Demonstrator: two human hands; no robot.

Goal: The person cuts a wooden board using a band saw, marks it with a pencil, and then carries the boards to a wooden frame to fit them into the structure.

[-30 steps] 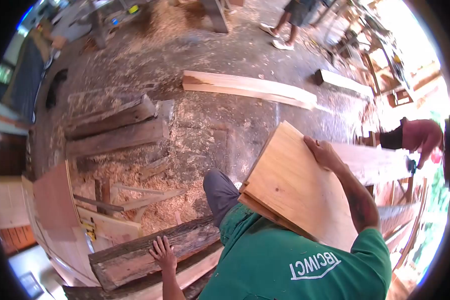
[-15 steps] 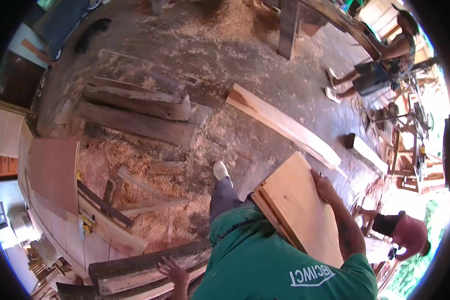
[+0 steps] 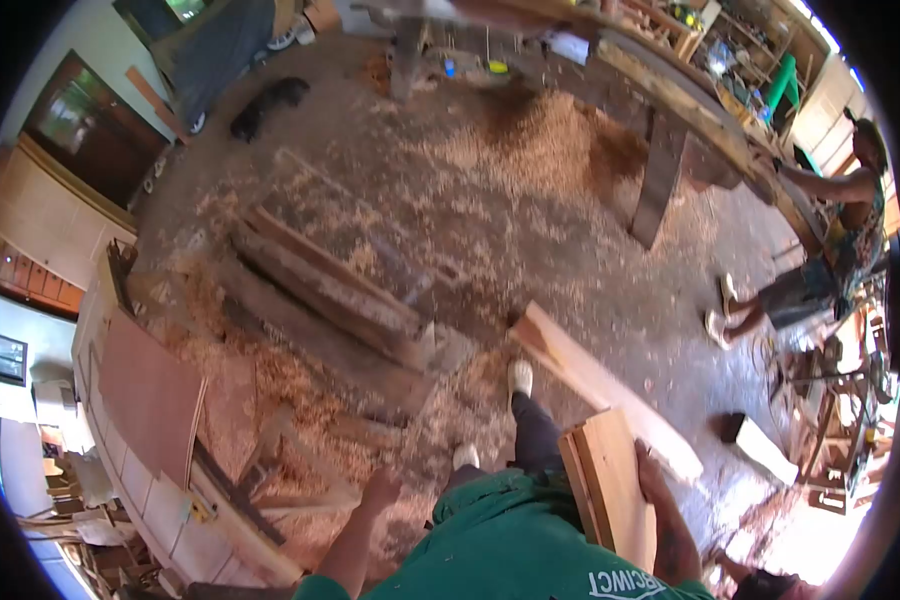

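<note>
My right hand [image 3: 660,485] grips the top edge of a stack of light wooden boards [image 3: 610,490], which I carry upright against my right side, over my green shirt. My left hand [image 3: 380,490] hangs free at my left with loose fingers, holding nothing, above sawdust on the floor. My feet in light shoes [image 3: 520,378] stand on the floor just ahead of the boards.
A long pale plank [image 3: 610,395] lies on the floor beside my feet. Dark old beams [image 3: 330,290] lie to the left, plywood panels [image 3: 150,390] lean at far left. A workbench [image 3: 670,125] stands ahead; another person [image 3: 820,260] stands at right near a wood block [image 3: 760,445].
My left hand has come off the dark beam it rested on and hangs free. The boards have swung from flat to edge-on at my side. My view has turned and lifted.
</note>
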